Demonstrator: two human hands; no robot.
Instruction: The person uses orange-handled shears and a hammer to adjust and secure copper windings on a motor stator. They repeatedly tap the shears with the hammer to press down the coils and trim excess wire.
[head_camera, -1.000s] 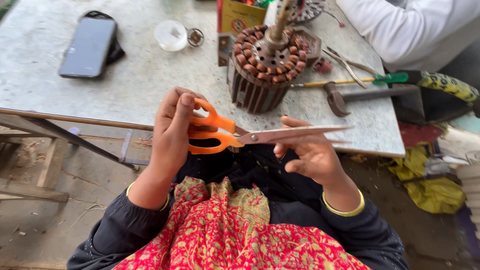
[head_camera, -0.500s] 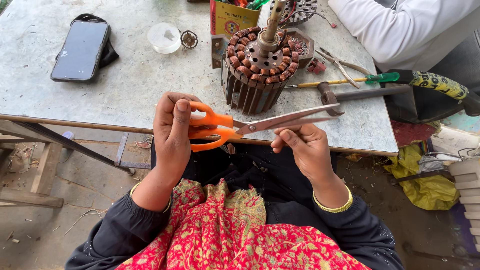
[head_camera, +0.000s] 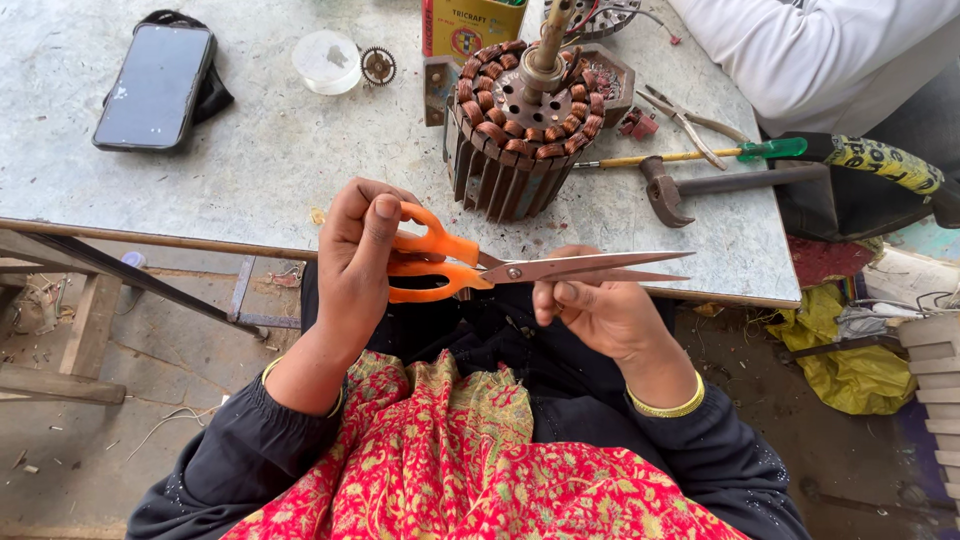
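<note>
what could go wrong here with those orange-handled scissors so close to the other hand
1. The orange-handled steel scissors, gripped by the left hand, have their blades nearly closed right above the right hand; its fingertips sit under the blades and could be nipped.
2. The long points reach out over the grey table's edge, towards the person in the white sleeve.

Left hand (head_camera: 358, 262): raised in front of the body, back of the hand towards the viewer, fingers curled closed in a grip, thumb upright on top. Right hand (head_camera: 598, 308): lower and just to the side, palm turned inward, fingers bent, fingertips pinched together. Both forearms angle up from the lap in dark sleeves, a thin yellow bangle at each wrist.
</note>
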